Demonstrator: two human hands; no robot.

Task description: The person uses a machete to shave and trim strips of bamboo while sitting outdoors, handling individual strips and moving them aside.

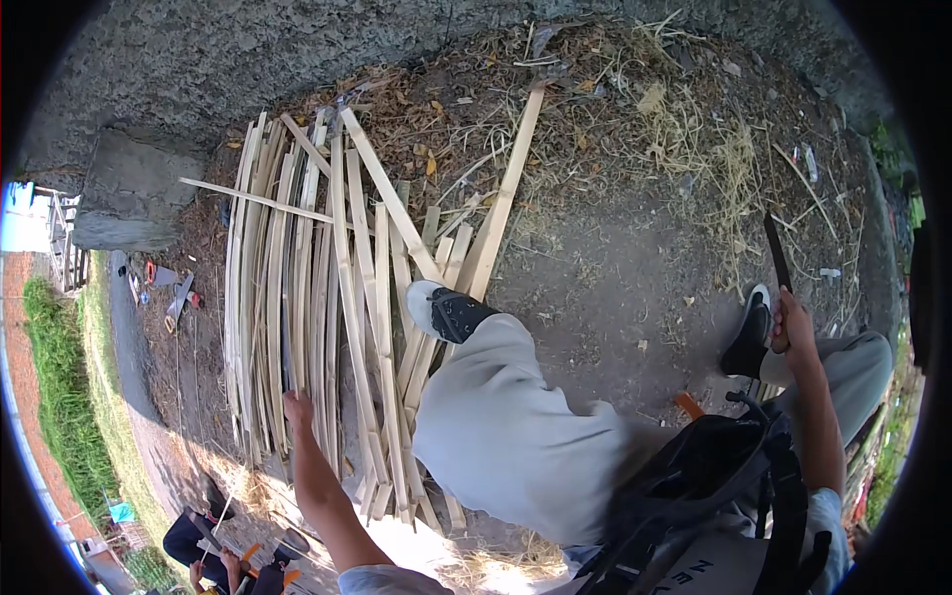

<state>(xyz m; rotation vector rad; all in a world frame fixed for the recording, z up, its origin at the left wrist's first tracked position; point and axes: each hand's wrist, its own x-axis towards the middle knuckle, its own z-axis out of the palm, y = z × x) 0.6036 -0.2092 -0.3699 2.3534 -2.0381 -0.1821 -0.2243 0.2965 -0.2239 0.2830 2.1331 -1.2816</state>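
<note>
My right hand (pixel 791 325) is wrapped round the handle of a long, dark-bladed machete (pixel 777 253), its blade pointing away from me. On the left, my left arm stretches out over a pile of long bamboo strips (pixel 253 327). My left hand (pixel 297 409) is closed at a bamboo strip among them; its fingertips are mostly hidden. Nearer my body, wider pale strips (pixel 380 327) lie loosely at angles. My left shoe (pixel 448 310) rests on the near ends of two slanting strips, one of them a long strip (pixel 511 183).
A handsaw (pixel 179 300) lies on the ground left of the pile, near a concrete block (pixel 139 188). Dry straw (pixel 729 178) and leaves litter the dirt before the rough wall (pixel 297 50). At lower left another person (pixel 228 555) sits, hands on a tool.
</note>
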